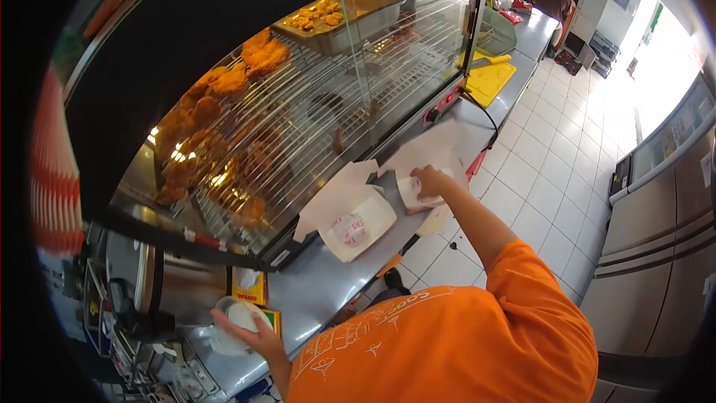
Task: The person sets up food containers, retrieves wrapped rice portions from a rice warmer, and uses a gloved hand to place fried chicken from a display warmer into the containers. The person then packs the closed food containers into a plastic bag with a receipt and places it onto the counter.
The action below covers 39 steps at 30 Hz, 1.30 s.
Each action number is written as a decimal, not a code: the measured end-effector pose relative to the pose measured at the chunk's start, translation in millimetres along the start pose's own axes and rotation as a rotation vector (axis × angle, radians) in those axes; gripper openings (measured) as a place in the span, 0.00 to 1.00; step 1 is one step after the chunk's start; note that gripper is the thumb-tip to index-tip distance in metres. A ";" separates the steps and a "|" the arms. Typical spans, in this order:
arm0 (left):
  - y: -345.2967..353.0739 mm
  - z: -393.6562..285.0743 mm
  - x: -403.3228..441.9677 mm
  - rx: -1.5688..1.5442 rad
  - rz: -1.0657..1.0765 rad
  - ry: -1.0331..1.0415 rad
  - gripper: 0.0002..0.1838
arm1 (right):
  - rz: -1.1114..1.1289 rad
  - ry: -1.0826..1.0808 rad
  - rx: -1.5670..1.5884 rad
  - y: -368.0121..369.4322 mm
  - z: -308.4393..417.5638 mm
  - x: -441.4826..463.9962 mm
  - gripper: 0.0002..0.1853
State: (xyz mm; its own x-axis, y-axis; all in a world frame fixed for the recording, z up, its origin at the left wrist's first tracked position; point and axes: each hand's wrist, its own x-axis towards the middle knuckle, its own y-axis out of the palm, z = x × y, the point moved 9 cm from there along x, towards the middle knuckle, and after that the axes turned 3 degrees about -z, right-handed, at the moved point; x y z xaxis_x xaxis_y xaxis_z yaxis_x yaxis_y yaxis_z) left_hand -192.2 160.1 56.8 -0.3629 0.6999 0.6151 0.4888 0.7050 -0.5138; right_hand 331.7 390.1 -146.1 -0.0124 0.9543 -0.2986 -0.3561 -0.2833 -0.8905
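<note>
My right hand [431,181] reaches into an open white paper box [447,151], its fingers bent over a white packet with reddish print [415,183], mostly hidden beneath them. Beside it stands a second open paper box [379,216], with a round packet in white wrap with red print [350,230] inside. My left hand [253,334] is spread open at the lower left, palm partly up and holding nothing. Just beyond its fingers are a clear round tub [231,343] with something white in it and a yellow-and-red box [249,286].
A heated glass display case [358,104] holds fried chicken [261,52] on racks and a metal tray [373,22]. Farther along the steel counter [309,291], a knife [488,61] lies on a yellow cutting board [488,83]. Another person [552,0] sits at the back.
</note>
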 end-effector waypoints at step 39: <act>392.5 -45.8 -135.5 0.455 0.966 -0.653 0.23 | 0.660 -0.365 0.639 -67.4 -96.4 47.0 0.31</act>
State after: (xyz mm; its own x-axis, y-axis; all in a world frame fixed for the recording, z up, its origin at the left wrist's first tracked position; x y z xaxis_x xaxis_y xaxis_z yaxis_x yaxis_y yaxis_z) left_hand 85.2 336.6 -200.9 -0.3976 0.7868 -0.4721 0.5033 -0.2433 -0.8292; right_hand 445.2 444.9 -133.2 -0.6394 0.6248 -0.4482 -0.6103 -0.7669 -0.1983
